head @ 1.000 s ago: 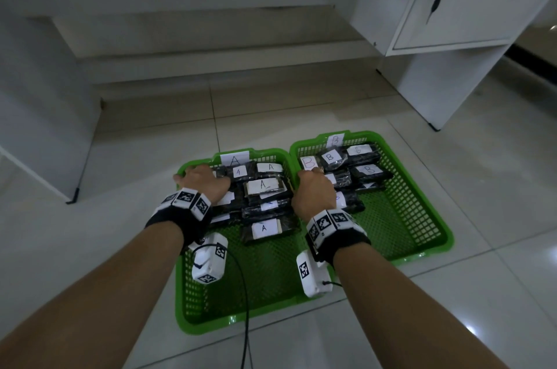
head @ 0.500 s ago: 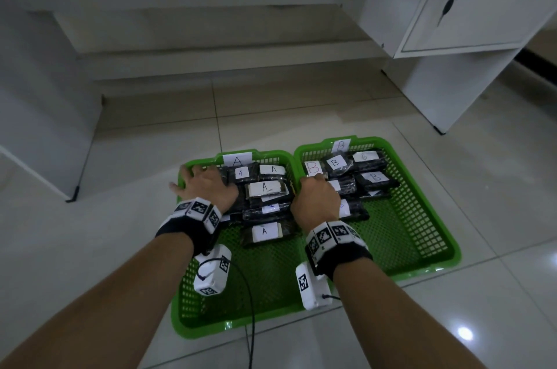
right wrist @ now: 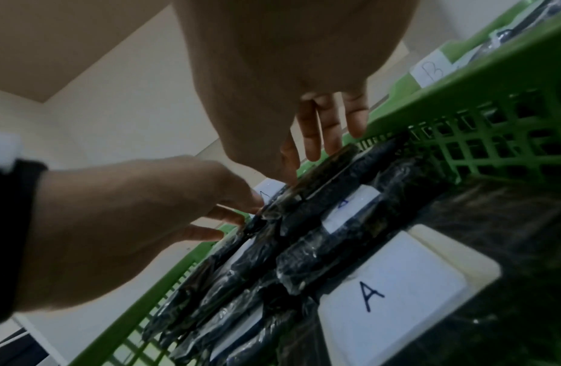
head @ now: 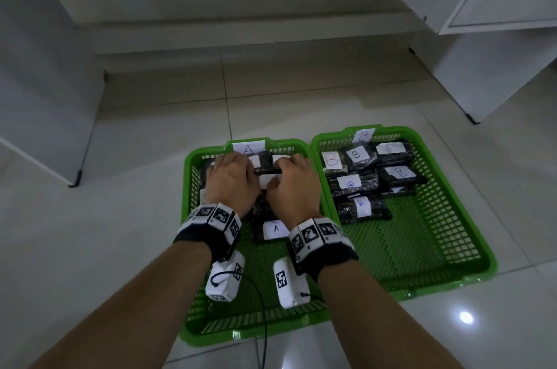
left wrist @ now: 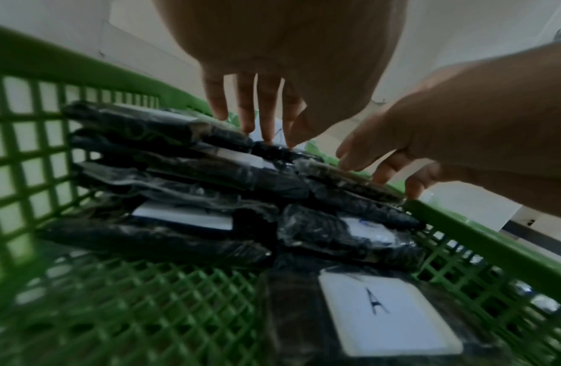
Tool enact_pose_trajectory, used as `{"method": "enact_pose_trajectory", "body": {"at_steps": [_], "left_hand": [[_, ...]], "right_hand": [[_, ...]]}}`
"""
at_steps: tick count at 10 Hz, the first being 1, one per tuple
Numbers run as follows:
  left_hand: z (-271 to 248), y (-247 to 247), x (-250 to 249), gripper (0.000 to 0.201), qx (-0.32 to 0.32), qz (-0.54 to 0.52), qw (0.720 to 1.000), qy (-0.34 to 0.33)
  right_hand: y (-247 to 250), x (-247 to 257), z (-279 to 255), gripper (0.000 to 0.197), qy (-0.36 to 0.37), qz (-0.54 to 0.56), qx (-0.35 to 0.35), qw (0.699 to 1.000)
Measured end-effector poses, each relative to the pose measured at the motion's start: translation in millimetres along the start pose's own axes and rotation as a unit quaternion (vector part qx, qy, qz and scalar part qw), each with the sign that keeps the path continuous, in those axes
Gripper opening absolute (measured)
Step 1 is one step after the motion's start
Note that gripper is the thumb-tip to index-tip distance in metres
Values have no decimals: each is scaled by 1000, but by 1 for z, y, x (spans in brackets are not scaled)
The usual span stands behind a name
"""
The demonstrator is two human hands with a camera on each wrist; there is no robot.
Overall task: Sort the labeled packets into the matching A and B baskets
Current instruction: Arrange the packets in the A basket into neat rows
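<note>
Two green mesh baskets stand side by side on the floor. The A basket (head: 217, 334) on the left holds a pile of dark packets with white A labels, and one A packet (head: 275, 228) (left wrist: 382, 312) (right wrist: 389, 292) lies nearest me. The B basket (head: 394, 128) on the right holds several B packets (head: 355, 154). My left hand (head: 233, 178) (left wrist: 260, 118) (right wrist: 147, 210) and right hand (head: 294, 184) (left wrist: 429, 148) (right wrist: 320, 128) are both over the far end of the A pile. Their straight fingers touch the top packets and grip nothing.
A white cabinet (head: 497, 67) stands at the back right, another white unit (head: 45, 127) at the left, and a low step runs behind the baskets. A black cable (head: 262, 308) hangs from my wrist over the A basket's near end. Tiled floor surrounds both baskets.
My right hand has moved left from the rim between the baskets onto the A pile. My left hand has shifted right from the basket's left edge. The two hands now nearly meet.
</note>
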State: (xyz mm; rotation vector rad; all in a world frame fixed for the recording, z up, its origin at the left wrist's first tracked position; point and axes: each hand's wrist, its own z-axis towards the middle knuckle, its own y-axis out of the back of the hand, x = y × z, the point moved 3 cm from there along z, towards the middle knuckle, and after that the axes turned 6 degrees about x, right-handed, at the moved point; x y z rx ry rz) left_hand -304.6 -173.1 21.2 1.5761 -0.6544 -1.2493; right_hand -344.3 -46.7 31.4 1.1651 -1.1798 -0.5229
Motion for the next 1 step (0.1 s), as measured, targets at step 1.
{"method": "enact_pose_trajectory", "body": {"at_steps": [1], "left_hand": [[1,2,13,12,-31,-12,999,-29]], "right_hand": [[-1,-10,4,25,-10,28,-27,999]]}}
